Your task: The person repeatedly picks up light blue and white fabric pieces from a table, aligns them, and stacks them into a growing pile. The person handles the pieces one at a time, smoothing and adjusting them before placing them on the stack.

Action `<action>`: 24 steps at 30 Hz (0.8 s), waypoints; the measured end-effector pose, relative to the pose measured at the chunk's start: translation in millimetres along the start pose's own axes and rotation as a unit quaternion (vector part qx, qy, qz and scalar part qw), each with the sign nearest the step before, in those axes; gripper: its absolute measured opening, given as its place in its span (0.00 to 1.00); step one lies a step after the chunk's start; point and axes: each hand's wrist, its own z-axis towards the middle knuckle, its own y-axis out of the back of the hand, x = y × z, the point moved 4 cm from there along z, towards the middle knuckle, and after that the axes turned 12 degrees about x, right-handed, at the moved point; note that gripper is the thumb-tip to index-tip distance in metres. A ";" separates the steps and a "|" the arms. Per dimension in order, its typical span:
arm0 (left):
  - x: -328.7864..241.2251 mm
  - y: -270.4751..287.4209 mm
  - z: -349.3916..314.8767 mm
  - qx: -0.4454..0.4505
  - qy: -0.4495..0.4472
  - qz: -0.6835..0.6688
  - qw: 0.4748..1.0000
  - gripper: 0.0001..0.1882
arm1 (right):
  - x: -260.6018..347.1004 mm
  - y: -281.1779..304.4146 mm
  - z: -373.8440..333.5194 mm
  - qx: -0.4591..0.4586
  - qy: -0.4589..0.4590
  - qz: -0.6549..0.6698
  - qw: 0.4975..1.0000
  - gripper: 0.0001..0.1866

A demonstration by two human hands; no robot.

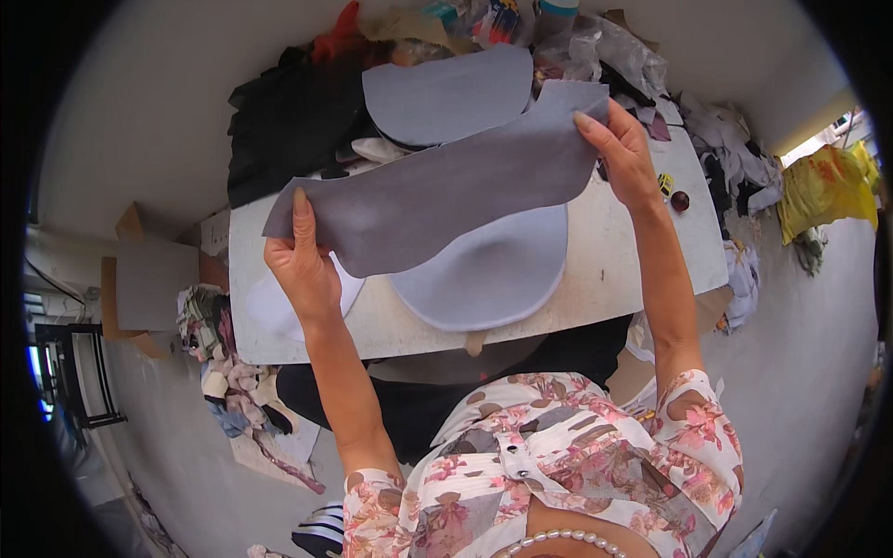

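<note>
Between my two hands a curved strip of dark grey fabric (437, 200) is stretched out above the table. My left hand (305, 270) pinches its left end, thumb on top. At the raised right end my right hand (621, 153) grips the fabric the same way. Below the strip lies a rounded light grey padded piece (493, 279), its upper part hidden by the fabric. A white rounded piece (279, 302) rests beside it, under my left hand. Farther back sits a stack of grey half-round pieces (448, 93).
The white table (614, 270) has black cloth (288, 126) at its far left. Plastic bags (595, 51) and scraps are heaped along the back. A small dark red ball (680, 201) lies at the right. Fabric scraps (246, 391) and a cardboard box (153, 279) stand on the left; a yellow bag (823, 191) is far right.
</note>
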 end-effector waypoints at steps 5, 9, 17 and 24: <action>4.0 11.5 -27.2 0.045 0.066 -0.048 0.996 0.10 | 5.3 -3.9 -35.2 0.010 -0.018 0.018 1.000 0.18; 6.8 5.9 -39.4 -0.006 0.122 -0.039 0.992 0.07 | -4.9 -8.8 -53.9 0.003 -0.053 0.044 0.998 0.17; 72.3 16.6 -28.6 0.000 0.253 0.021 0.967 0.11 | -65.8 -13.3 -57.5 -0.022 -0.101 0.031 0.994 0.16; 110.0 29.6 -19.6 0.030 0.177 0.387 0.905 0.16 | -108.2 -8.1 -55.8 -0.045 -0.127 -0.340 0.931 0.12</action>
